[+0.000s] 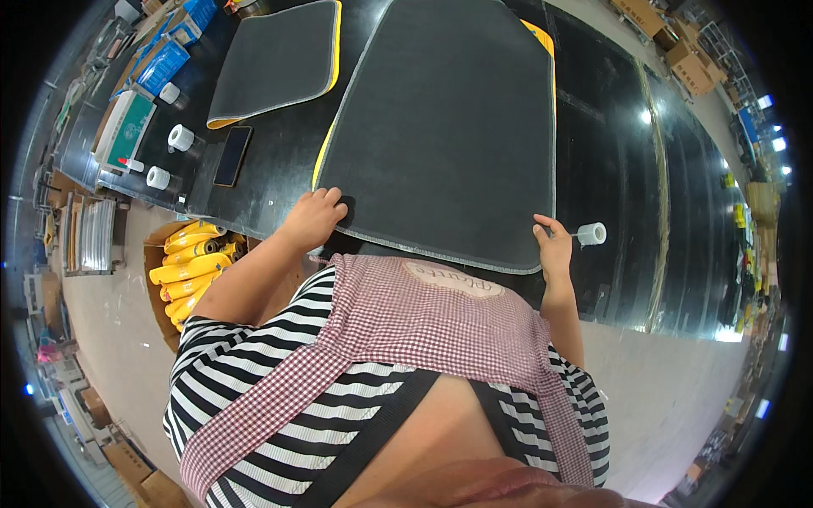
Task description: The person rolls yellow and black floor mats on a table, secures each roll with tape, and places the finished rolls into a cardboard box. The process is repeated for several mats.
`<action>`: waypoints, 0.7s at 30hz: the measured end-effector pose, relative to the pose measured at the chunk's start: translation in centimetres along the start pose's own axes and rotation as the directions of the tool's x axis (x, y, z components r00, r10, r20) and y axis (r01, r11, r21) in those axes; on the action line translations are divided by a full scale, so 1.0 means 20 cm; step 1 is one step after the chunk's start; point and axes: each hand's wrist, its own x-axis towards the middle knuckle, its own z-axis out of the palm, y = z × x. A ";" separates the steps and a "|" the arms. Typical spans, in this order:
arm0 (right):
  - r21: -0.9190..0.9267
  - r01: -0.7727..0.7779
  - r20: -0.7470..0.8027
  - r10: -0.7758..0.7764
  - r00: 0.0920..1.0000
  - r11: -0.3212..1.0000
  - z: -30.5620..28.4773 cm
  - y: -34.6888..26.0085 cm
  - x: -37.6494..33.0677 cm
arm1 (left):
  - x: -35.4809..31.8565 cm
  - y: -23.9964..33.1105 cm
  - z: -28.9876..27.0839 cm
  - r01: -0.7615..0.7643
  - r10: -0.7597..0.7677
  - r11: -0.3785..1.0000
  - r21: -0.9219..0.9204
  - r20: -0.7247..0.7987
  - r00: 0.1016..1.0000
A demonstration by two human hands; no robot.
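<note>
A large dark grey mat [440,135] with a stitched edge lies before me on the black table. Yellow shows along its left side and at its far right corner. My left hand [315,217] is closed over the near left corner, fingers curled on the edge. At the near right edge, my right hand [554,244] has its thumb and forefinger bent over the border; its other fingers are partly hidden. A smaller grey mat [275,63] with a yellow rim rests farther left.
The black table [610,169] carries a phone [233,157], several white tape rolls, including one roll [591,234] beside my right hand, and a green and white box [127,129]. Below the table's left edge stands a carton [159,292] of rolled yellow pieces [190,269].
</note>
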 end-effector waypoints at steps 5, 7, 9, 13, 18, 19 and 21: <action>0.035 -0.288 0.354 0.257 0.899 0.957 -0.12 -0.16 -0.15 | -0.11 -0.09 0.01 -0.045 -0.010 0.944 -0.327 -0.167 0.986; 0.369 -0.454 0.568 0.190 0.801 0.811 -0.22 -0.01 -0.11 | -0.10 -0.13 0.04 -0.009 -0.078 0.908 -0.418 -0.189 0.979; 0.689 -0.540 0.594 0.050 0.803 0.483 -0.24 0.15 -0.06 | 0.00 -0.14 0.00 0.202 -0.306 0.738 -0.644 -0.053 0.951; 0.891 -0.444 0.419 0.206 0.884 0.094 -0.03 -0.15 0.04 | 0.18 -0.26 0.00 0.272 -0.516 0.713 -0.646 -0.222 0.827; 0.918 -0.331 0.253 0.322 0.912 0.217 0.10 -0.24 0.09 | 0.17 0.07 -0.30 -0.030 -0.170 0.955 -0.295 -0.628 0.760; 0.917 -0.316 0.235 0.312 0.921 0.242 0.10 -0.21 0.09 | 0.15 0.13 -0.31 -0.125 0.008 0.986 -0.111 -0.717 0.697; 0.911 -0.293 0.214 0.275 0.937 0.290 0.12 -0.16 0.10 | 0.13 0.17 -0.18 -0.200 0.199 0.977 0.070 -0.633 0.748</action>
